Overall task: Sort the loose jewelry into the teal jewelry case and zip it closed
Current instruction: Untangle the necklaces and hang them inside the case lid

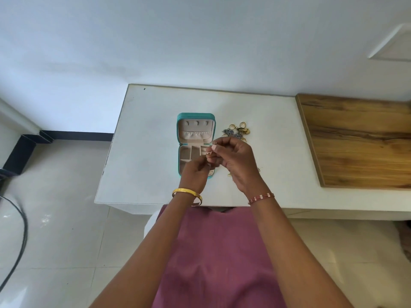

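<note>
Both hands (213,165) on small jewelry piece (208,154) above open teal case (179,138).

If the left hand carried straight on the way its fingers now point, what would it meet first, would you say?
The left hand points up and right toward the right hand, just ahead. It would probably meet those fingers first, above the open teal zip-around jewelry case; depth is unclear.

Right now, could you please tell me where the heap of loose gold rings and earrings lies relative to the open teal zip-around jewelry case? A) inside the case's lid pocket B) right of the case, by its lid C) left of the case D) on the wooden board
B: the heap of loose gold rings and earrings lies on the white table, right of the open teal zip-around jewelry case, beside its lid.
</note>
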Action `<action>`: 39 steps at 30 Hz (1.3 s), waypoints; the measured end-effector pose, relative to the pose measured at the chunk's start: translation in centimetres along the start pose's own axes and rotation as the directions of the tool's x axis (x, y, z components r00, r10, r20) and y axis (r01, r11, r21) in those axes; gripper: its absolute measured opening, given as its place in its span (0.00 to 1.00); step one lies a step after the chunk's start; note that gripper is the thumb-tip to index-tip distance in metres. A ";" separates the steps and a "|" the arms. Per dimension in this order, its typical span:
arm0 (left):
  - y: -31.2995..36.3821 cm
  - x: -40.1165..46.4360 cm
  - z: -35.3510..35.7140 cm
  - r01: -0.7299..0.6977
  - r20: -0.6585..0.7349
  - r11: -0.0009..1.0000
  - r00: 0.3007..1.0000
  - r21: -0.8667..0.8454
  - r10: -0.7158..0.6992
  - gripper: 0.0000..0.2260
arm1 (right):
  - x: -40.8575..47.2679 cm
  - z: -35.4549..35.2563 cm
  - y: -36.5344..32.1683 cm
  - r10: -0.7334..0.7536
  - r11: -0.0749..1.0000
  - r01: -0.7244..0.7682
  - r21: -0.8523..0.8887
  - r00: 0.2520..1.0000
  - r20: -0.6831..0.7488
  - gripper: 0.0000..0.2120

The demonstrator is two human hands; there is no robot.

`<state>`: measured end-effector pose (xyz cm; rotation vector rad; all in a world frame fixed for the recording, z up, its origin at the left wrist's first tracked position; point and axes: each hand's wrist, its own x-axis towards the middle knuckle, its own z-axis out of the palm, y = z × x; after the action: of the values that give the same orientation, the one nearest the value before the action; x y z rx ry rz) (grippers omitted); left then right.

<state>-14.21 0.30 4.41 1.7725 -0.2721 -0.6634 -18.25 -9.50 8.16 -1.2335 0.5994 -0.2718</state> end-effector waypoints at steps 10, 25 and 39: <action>-0.3 0.0 1.8 0.130 0.094 0.991 0.987 -0.028 -0.127 0.08 | 0.2 -6.6 -1.1 -0.009 0.997 0.026 0.066 0.970 -0.245 0.09; -0.9 0.7 3.9 0.230 -0.014 0.928 0.972 0.292 -0.237 0.17 | 1.1 -5.1 6.4 0.247 0.867 -0.300 -0.399 0.952 -0.180 0.11; -1.6 -0.5 0.1 -0.092 -0.212 0.875 0.953 0.475 0.215 0.14 | 1.8 -2.7 5.1 -0.034 0.722 -0.123 -0.681 0.976 -0.213 0.11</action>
<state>-14.85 0.96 3.07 2.2410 -0.4124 -0.2503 -18.94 -10.90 2.29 -1.9327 0.9702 -0.1334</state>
